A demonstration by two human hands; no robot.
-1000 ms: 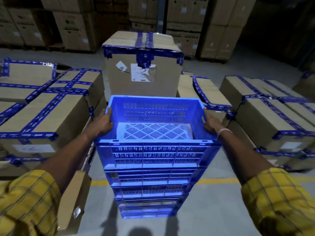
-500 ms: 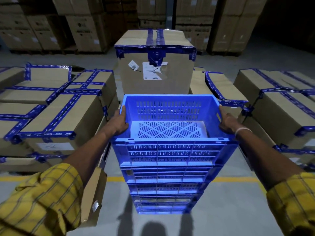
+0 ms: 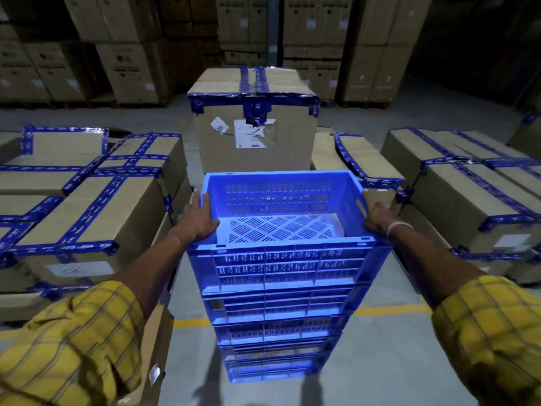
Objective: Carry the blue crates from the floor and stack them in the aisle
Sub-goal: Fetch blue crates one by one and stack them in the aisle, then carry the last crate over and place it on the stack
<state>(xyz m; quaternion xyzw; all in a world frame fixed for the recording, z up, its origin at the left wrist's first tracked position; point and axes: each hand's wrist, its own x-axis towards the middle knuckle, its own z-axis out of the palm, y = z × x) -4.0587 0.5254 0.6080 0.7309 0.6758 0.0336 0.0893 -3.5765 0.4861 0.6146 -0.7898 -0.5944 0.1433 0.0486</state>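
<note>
The top crate (image 3: 281, 212) sits on a stack of blue crates (image 3: 278, 317) on the aisle floor (image 3: 380, 361). The left hand (image 3: 197, 221) and right hand (image 3: 377, 219) each have a closed grip on its side rims. Taped boxes (image 3: 87, 200) flank the stack.

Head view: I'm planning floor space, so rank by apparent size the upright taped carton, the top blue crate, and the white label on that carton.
1. Upright taped carton, though it stands farther off, so its lead is likely understated.
2. Top blue crate, nearer the camera.
3. White label, clearly smallest.
</note>
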